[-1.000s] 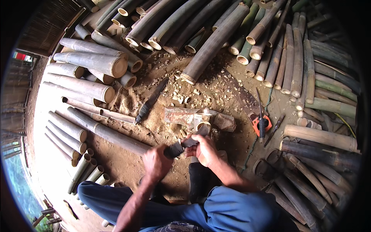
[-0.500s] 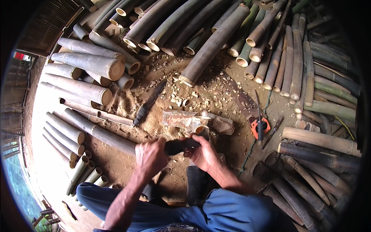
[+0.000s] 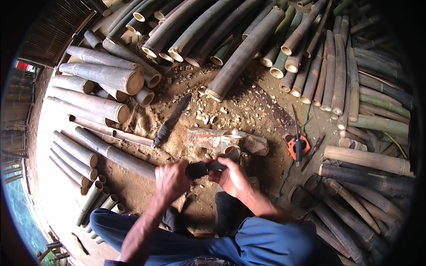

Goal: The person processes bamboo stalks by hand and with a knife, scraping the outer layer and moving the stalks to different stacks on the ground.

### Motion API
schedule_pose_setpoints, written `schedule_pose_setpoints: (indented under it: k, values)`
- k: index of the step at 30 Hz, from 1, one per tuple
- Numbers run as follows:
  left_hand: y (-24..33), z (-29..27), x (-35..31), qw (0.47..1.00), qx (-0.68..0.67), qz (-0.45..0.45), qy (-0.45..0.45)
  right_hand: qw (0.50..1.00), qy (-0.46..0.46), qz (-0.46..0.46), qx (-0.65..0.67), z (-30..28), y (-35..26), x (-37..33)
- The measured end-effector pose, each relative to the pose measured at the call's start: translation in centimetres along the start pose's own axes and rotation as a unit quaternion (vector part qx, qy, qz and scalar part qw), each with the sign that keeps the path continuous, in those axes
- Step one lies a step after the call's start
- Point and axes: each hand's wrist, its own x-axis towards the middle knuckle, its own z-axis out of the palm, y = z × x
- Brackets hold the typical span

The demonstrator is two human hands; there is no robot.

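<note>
My left hand (image 3: 172, 179) is closed in a fist around one end of a dark, short, bar-like piece (image 3: 196, 170); its exact kind is unclear. With thumb and fingers, my right hand (image 3: 231, 178) pinches the narrower other end of that piece. Just beyond the right fingertips shows the pale cut end of a bamboo tube (image 3: 232, 153). A long grey bamboo pole (image 3: 122, 155) runs in from the left and meets my left fist, which hides its near end. Ahead of my hands lies a reddish, rough block (image 3: 206, 138) on the ground.
A knife with a dark wrapped handle (image 3: 166, 128) lies ahead on the left. To the right is an orange-and-black tool with a thin blade (image 3: 298, 144). Pale chips (image 3: 217, 111) cover the dirt. Bamboo lengths (image 3: 102, 76) are stacked left, ahead and right (image 3: 368, 159).
Both hands and the dark piece have shifted only slightly, the piece a little to the left. The grip of each hand stays the same.
</note>
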Motion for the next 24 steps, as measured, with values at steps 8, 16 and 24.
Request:
schedule_pose_setpoints:
  k: [8,16,24]
  values:
    - [0.6,-0.2,-0.5,0.992,-0.045,-0.095,-0.068,0.998,0.012,0.006,-0.057,1.4,-1.0,-0.3]
    - [0.9,2.7,-3.5,0.994,-0.083,-0.07,0.009,0.995,0.007,0.005,-0.102,-0.2,-0.6,-0.6]
    - [3.6,-4.4,1.0,0.995,0.026,-0.059,-0.071,0.999,-0.02,0.028,-0.043,1.8,-2.2,0.1]
